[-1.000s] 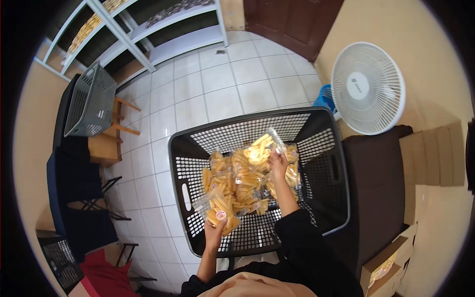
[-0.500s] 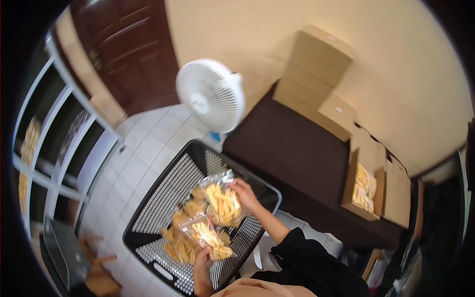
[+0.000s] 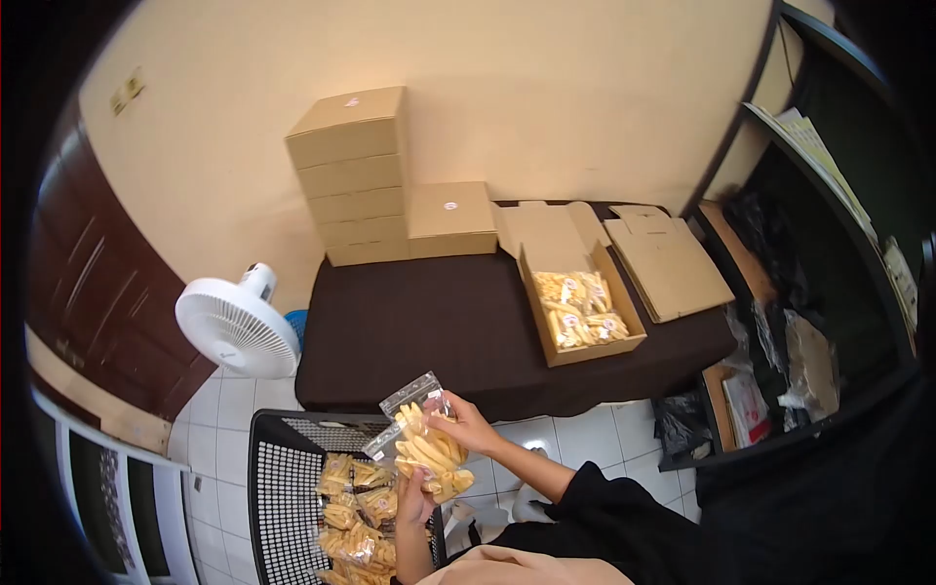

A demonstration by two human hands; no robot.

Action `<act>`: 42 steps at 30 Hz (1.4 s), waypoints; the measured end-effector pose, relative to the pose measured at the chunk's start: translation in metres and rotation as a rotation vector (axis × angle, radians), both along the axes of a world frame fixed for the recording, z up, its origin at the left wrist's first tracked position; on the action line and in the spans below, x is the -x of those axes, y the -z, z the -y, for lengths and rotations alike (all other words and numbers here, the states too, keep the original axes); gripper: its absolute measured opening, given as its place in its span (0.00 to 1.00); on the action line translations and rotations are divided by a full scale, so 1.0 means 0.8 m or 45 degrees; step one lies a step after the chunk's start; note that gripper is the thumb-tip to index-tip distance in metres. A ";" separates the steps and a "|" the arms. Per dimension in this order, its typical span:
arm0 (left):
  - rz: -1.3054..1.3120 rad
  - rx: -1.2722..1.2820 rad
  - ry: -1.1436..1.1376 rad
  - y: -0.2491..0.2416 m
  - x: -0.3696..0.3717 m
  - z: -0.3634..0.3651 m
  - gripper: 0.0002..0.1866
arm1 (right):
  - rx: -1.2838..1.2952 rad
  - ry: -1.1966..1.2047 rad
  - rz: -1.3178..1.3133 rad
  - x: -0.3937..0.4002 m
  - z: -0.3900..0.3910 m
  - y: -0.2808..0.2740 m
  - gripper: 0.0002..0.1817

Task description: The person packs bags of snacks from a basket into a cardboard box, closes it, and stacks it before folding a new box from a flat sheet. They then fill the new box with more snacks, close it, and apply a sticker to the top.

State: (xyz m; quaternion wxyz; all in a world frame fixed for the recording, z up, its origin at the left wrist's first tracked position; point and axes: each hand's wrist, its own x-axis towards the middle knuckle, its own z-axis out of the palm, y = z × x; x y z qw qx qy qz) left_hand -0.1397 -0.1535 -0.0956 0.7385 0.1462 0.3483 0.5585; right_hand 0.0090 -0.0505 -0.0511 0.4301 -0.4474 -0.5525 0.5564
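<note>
My right hand grips a clear zip bag of pale yellow snack strips by its upper side. Lower down, my left hand is closed on a second zip bag of the same strips. Both bags overlap in front of me, so their exact border is hard to make out. Below and to the left of them stands a black plastic basket, where several similar snack bags lie piled.
On a dark cloth-covered table stand stacked cardboard boxes, an open carton with bagged snacks inside, and flat folded cardboard. A white fan is at the left, a dark shelf at the right.
My view has swung right, toward the table and open carton. Both bags have come up from over the basket's middle to its right edge, still in my hands, and sit closer together.
</note>
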 end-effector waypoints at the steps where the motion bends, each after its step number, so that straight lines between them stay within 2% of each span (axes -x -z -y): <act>1: 0.036 -0.006 -0.007 -0.005 -0.015 -0.014 0.15 | -0.171 0.005 0.003 -0.017 -0.001 -0.007 0.13; 2: -0.033 0.032 0.041 -0.013 -0.027 -0.022 0.15 | -0.285 0.024 0.091 -0.037 -0.001 -0.014 0.17; 3: -0.036 0.038 0.058 -0.015 -0.040 -0.030 0.15 | -0.278 0.041 0.090 -0.057 -0.002 -0.017 0.17; 5: 0.095 -0.030 0.124 -0.015 -0.067 -0.046 0.15 | -0.002 0.120 0.014 -0.098 -0.004 -0.021 0.20; 6: -0.115 0.013 0.204 -0.019 -0.081 -0.057 0.24 | -0.065 0.222 -0.014 -0.122 -0.008 -0.020 0.20; 7: -0.121 0.026 0.208 -0.024 -0.098 -0.067 0.24 | -0.074 0.374 -0.048 -0.146 -0.011 -0.025 0.19; 9: -0.028 -0.141 0.251 -0.037 -0.134 -0.092 0.24 | -0.017 0.603 -0.109 -0.202 -0.020 -0.036 0.18; 11: 0.016 -0.175 0.283 -0.055 -0.167 -0.111 0.24 | -0.090 0.812 -0.183 -0.259 -0.034 -0.035 0.19; 12: 0.159 -0.054 0.234 -0.040 -0.176 -0.119 0.24 | -0.222 0.886 -0.028 -0.295 -0.048 -0.013 0.19; 14: 0.026 -0.045 0.212 -0.047 -0.201 -0.123 0.24 | -0.237 0.935 -0.151 -0.342 -0.059 -0.031 0.20; 15: -0.107 -0.041 0.196 -0.050 -0.214 -0.126 0.24 | -0.281 0.941 -0.003 -0.372 -0.067 -0.027 0.20; 17: -0.102 -0.005 0.131 -0.055 -0.237 -0.134 0.24 | -0.270 0.951 -0.106 -0.412 -0.082 -0.034 0.20; 19: -0.100 -0.048 0.185 -0.060 -0.253 -0.143 0.23 | -0.337 0.924 -0.028 -0.439 -0.100 -0.042 0.21; 21: -0.096 -0.091 0.149 -0.067 -0.270 -0.146 0.24 | -0.323 0.872 -0.012 -0.455 -0.120 -0.045 0.20; 23: -0.132 -0.154 0.030 -0.068 -0.282 -0.147 0.24 | -0.376 0.765 0.155 -0.464 -0.143 -0.034 0.19; 24: -0.126 -0.123 0.010 -0.068 -0.284 -0.148 0.24 | -0.475 0.754 0.165 -0.463 -0.152 -0.033 0.17; 27: -0.193 -0.135 -0.072 -0.073 -0.291 -0.147 0.25 | -0.436 0.654 0.286 -0.467 -0.178 -0.030 0.14; 28: -0.205 -0.130 -0.061 -0.074 -0.289 -0.147 0.25 | -0.341 0.667 0.249 -0.466 -0.180 -0.036 0.12; 32: -0.147 -0.058 -0.084 -0.076 -0.287 -0.158 0.25 | -0.317 0.647 0.162 -0.467 -0.189 -0.037 0.13; 35: -0.310 -0.184 -0.041 -0.079 -0.289 -0.173 0.25 | -0.291 0.690 0.073 -0.468 -0.191 -0.038 0.12; 39: -0.159 -0.105 -0.037 -0.083 -0.292 -0.197 0.27 | -0.281 0.816 0.314 -0.472 -0.183 -0.062 0.11; 41: -0.134 -0.084 0.002 -0.087 -0.294 -0.206 0.29 | -0.337 0.848 0.572 -0.475 -0.183 -0.076 0.12; 42: -0.133 -0.088 0.017 -0.083 -0.293 -0.210 0.31 | -0.325 0.845 0.509 -0.474 -0.182 -0.083 0.10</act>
